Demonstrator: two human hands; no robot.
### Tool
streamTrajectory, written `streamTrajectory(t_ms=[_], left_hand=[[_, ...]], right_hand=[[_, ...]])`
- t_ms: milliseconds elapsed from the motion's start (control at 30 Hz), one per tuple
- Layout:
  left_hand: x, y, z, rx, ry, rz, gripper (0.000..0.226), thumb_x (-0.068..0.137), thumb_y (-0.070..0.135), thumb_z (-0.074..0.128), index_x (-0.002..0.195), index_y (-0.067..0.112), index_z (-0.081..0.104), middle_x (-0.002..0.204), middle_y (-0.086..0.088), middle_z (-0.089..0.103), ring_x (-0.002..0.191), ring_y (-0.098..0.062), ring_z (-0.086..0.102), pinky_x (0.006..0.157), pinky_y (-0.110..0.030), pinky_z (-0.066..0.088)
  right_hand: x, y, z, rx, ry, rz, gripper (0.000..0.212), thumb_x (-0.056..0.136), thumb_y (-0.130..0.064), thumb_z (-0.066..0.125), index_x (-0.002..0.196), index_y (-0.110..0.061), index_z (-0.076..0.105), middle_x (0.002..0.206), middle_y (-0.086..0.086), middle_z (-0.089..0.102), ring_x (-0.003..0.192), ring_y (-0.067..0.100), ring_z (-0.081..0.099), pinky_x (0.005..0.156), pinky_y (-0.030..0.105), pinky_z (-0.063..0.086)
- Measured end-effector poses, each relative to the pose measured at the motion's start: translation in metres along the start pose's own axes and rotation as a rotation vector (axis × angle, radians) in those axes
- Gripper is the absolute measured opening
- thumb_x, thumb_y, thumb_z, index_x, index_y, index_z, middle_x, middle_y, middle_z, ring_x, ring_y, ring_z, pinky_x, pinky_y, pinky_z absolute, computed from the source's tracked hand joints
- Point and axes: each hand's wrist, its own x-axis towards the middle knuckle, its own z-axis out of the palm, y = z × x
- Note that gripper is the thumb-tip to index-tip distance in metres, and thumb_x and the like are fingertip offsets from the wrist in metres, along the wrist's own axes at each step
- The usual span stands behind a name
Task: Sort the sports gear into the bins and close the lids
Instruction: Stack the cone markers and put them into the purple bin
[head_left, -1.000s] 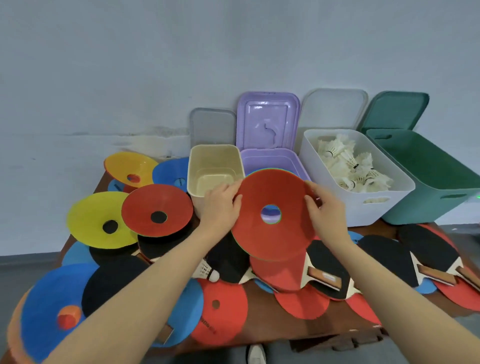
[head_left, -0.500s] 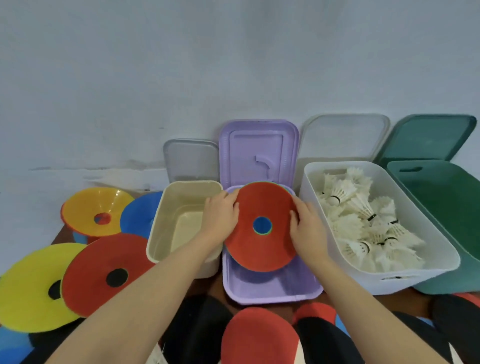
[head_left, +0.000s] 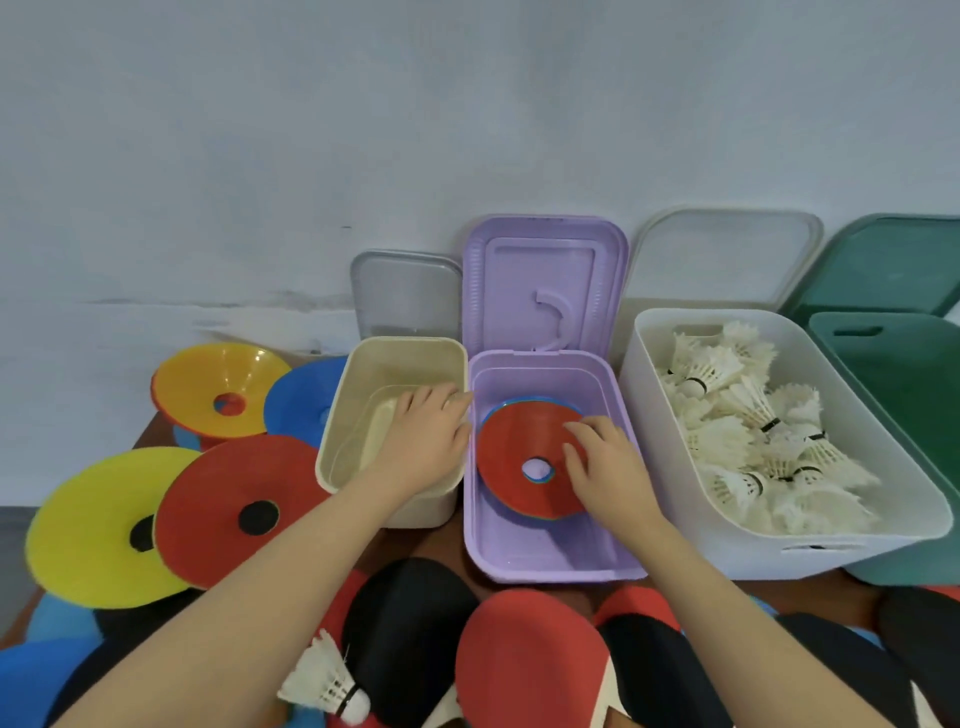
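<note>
half a second ago both hands held the red disc tilted above the purple bin; now it lies inside on a stack of discs. the left hand has let go, fingers relaxed over the beige bin. the right hand rests loosely on the disc's right side, gripping nothing.

- A red disc cone lay tilted atop a small stack inside the purple bin.
- The bin's purple lid stood open, upright behind it.
</note>
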Motion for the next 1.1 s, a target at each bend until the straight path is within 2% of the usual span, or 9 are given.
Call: streamTrajectory(t_ms=[167,300,467,567,633,767,900,1000,1100], left_hand=[[-0.047,-0.019,-0.025,-0.051,0.048,0.018,0.042,0.089,0.028,0.040,0.126,0.014,0.056,0.128,-0.007,0.053,0.115,-0.030,0.047,0.096,-0.040,0.029],[-0.097,-0.041,-0.039,-0.096,0.107,-0.010,0.035,0.090,0.024,0.050,0.123,0.016,0.059,0.126,-0.005,0.054,0.117,-0.026,0.046,0.093,-0.037,0.024],[-0.168,-0.073,-0.046,-0.121,0.112,-0.089,0.037,0.087,0.025,0.044,0.118,0.016,0.062,0.119,-0.002,0.057,0.114,-0.025,0.046,0.089,-0.034,0.024],[-0.208,-0.094,-0.040,-0.138,0.101,-0.173,0.032,0.088,0.020,0.050,0.117,0.016,0.062,0.119,-0.003,0.056,0.115,-0.025,0.045,0.089,-0.035,0.023],[-0.230,-0.105,-0.036,-0.153,0.088,-0.200,0.031,0.087,0.019,0.054,0.115,0.014,0.063,0.119,-0.004,0.056,0.115,-0.028,0.046,0.091,-0.038,0.026],[-0.266,-0.122,-0.028,-0.098,0.038,-0.292,0.039,0.087,0.020,0.060,0.125,0.013,0.056,0.140,-0.013,0.042,0.130,-0.035,0.034,0.101,-0.049,0.028],[-0.283,-0.136,-0.027,-0.084,-0.043,-0.378,0.053,0.094,0.032,0.050,0.143,0.018,0.035,0.154,-0.015,0.016,0.141,-0.034,0.013,0.111,-0.048,0.017],[-0.286,-0.144,-0.026,-0.087,-0.085,-0.339,0.055,0.096,0.036,0.044,0.146,0.020,0.028,0.155,-0.011,0.013,0.141,-0.029,0.013,0.112,-0.042,0.013],[-0.283,-0.149,-0.022,-0.102,-0.135,-0.332,0.056,0.097,0.038,0.040,0.147,0.021,0.023,0.155,-0.008,0.014,0.142,-0.022,0.013,0.113,-0.037,0.012]], right_hand=[[-0.031,-0.046,-0.005,0.082,0.036,-0.133,0.035,0.088,-0.025,0.043,0.109,-0.006,0.063,0.104,0.007,0.062,0.094,0.030,0.058,0.077,0.045,0.050],[-0.060,-0.093,0.005,0.186,0.074,-0.211,0.031,0.090,-0.024,0.043,0.105,-0.007,0.065,0.092,0.004,0.061,0.082,0.022,0.057,0.071,0.038,0.048],[-0.103,-0.146,0.037,0.245,-0.001,-0.228,0.029,0.089,-0.029,0.047,0.104,-0.012,0.065,0.081,-0.002,0.057,0.073,0.016,0.056,0.064,0.033,0.047],[-0.126,-0.167,0.066,0.232,-0.209,-0.196,0.032,0.089,-0.028,0.055,0.119,-0.017,0.060,0.088,-0.007,0.056,0.078,0.011,0.055,0.071,0.035,0.050],[-0.139,-0.177,0.086,0.177,-0.363,-0.154,0.045,0.088,-0.032,0.058,0.131,-0.020,0.050,0.104,-0.005,0.056,0.092,0.013,0.055,0.083,0.036,0.047],[-0.157,-0.197,0.116,0.091,-0.538,-0.076,0.065,0.086,-0.042,0.059,0.143,-0.026,0.032,0.132,-0.001,0.046,0.117,0.020,0.048,0.097,0.038,0.038],[-0.168,-0.211,0.132,0.006,-0.552,-0.087,0.069,0.084,-0.042,0.059,0.144,-0.030,0.026,0.134,-0.002,0.044,0.119,0.019,0.046,0.098,0.035,0.033],[-0.170,-0.215,0.135,-0.027,-0.516,-0.085,0.059,0.088,-0.035,0.057,0.141,-0.029,0.031,0.130,-0.003,0.047,0.116,0.017,0.047,0.097,0.033,0.032],[-0.171,-0.217,0.130,0.095,-0.424,-0.068,0.055,0.088,-0.032,0.057,0.139,-0.028,0.035,0.129,-0.006,0.047,0.117,0.013,0.046,0.094,0.031,0.033]])
